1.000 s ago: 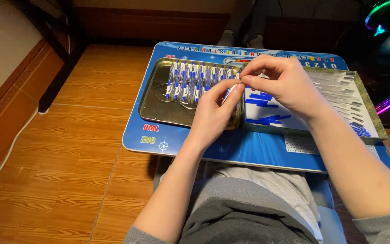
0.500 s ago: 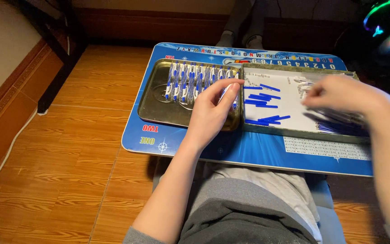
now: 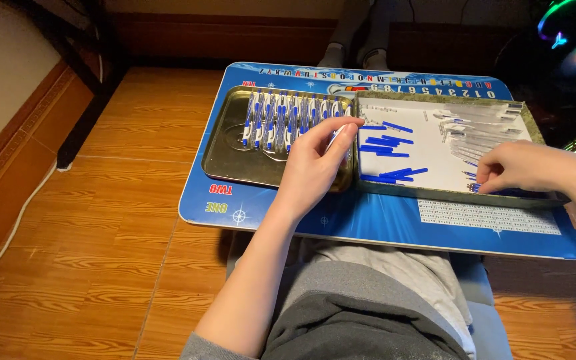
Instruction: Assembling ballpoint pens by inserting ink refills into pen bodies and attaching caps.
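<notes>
Metal tray (image 3: 235,157) edge under left hand (image 3: 315,163); right hand (image 3: 518,167) at box (image 3: 448,195) rim

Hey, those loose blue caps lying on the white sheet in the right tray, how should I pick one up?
Pinch a blue cap across its narrow width near the middle, coming straight down from above. The caps lie flat on the sheet in the right tray, and its raised walls block a sideways approach.

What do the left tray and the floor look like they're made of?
Left tray: likely metal, brassy and glossy, with soft reflections and a rolled rim. Floor: wood or wood-look laminate, orange-brown with a low sheen, showing grain lines and plank seams; which one cannot be told.
</notes>
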